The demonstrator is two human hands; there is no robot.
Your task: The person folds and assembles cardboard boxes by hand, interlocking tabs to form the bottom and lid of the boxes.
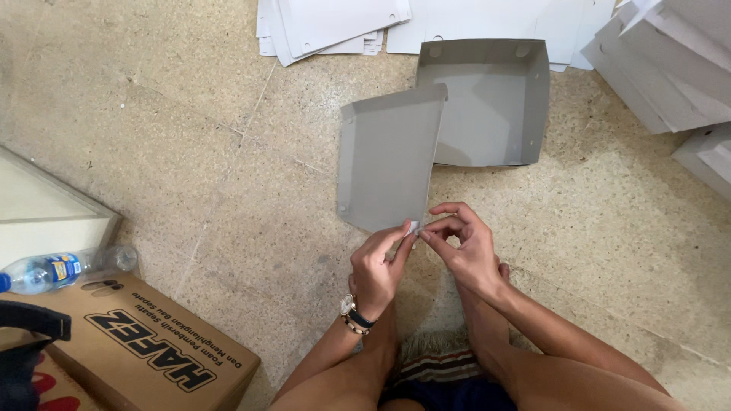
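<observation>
While we sat on the floor (228, 190), a plastic water bottle (65, 270) lay on its side at the far left, resting on a brown cardboard carton (152, 350) near the floor's lower left corner. Moving right, our left hand (377, 270), a watch and bracelet at its wrist, was closed in a pinch on the near bottom corner of a grey cardboard panel (388, 156); thumb and forefinger were nearly shut, with a small pale tab or strip between them, though we could not tell just what it was. The panel stood tilted up from that corner, its top edge leaning against the open grey box (487, 106) behind it. Just beside, our right hand (461, 247) met the left at the same corner, fingertips closed on the same small piece, the other fingers loosely curled.

We judged the step to be the working of that corner, a fold or a join of the panel's tab. The next move seemed to call for a steady pinch from one hand while the other pressed or pulled the tab.

Stacks of flat white card (327, 27) lay along the floor's top edge, and more white pieces (670, 61) were piled at the upper right corner.
</observation>
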